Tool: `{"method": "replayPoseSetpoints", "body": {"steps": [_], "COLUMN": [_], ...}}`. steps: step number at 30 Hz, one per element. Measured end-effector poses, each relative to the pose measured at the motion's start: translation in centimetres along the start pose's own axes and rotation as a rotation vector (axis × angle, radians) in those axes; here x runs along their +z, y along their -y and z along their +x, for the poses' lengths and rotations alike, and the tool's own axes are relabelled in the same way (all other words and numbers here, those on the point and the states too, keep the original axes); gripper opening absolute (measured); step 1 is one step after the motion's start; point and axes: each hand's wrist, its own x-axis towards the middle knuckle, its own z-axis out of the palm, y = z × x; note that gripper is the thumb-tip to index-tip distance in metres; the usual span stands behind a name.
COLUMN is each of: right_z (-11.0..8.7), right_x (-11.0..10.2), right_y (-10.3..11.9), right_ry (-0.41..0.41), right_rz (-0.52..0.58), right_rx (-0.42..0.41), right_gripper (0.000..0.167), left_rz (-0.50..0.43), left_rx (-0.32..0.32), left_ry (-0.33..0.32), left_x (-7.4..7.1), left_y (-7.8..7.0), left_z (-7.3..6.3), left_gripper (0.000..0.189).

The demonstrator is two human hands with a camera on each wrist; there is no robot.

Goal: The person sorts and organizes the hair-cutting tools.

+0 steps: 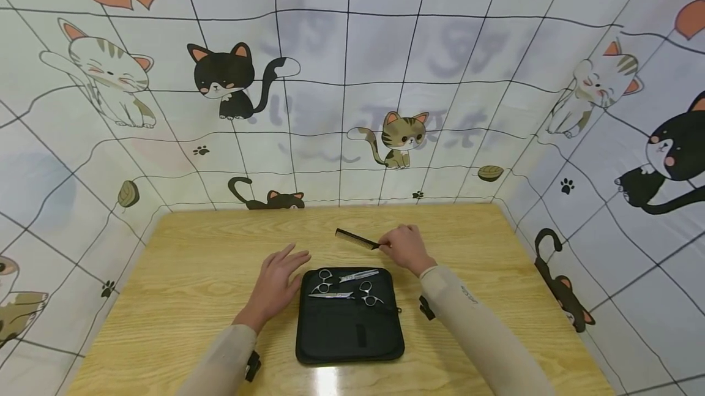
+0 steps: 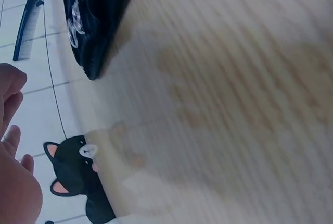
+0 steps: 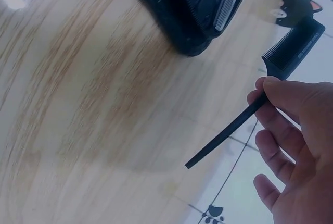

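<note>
1. While my right hand [image 1: 404,249] pinched a black comb [image 1: 357,239] by its handle, just below the teeth, the comb was beyond the far edge of a black case [image 1: 330,339].
2. My left hand [image 1: 276,283], fingers extended and slightly spread, was beside the case.
3. Silver scissors [image 1: 330,295] lay in the case, on a wooden table [image 1: 187,286].

The head view is bright, glare whitening the table [image 1: 209,261]; wrist views look dimmer.
</note>
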Motion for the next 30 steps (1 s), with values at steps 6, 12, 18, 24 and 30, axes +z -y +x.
{"method": "replayPoseSetpoints", "body": {"steps": [6,12,18,24,30], "right_z": [-0.3,-0.8,-1.2,-1.7,-2.0], "right_x": [-0.7,-1.1,-1.5,-1.7,-1.8], "right_y": [1.2,2.7,4.3,5.6,6.4], "right_ry": [-0.02,-0.023,0.014,0.037,0.043], "right_rz": [0.018,0.029,0.03,0.026,0.051], "right_rx": [-0.074,-0.155,-0.19,-0.239,-0.3], "right_gripper": [0.012,0.012,0.013,0.014,0.014], "left_rz": [0.064,0.125,0.16,0.202,0.245], "left_rx": [0.076,0.195,0.286,0.334,0.321], "left_ry": [-0.047,-0.133,-0.187,-0.211,-0.183], "left_x": [0.1,0.4,1.0,1.8,2.2], "left_y": [-1.2,-2.6,-3.6,-3.9,-4.3], "left_z": [1.1,1.8,2.3,2.4,2.1], "left_gripper": [0.044,0.051,0.053,0.055,0.054]}}
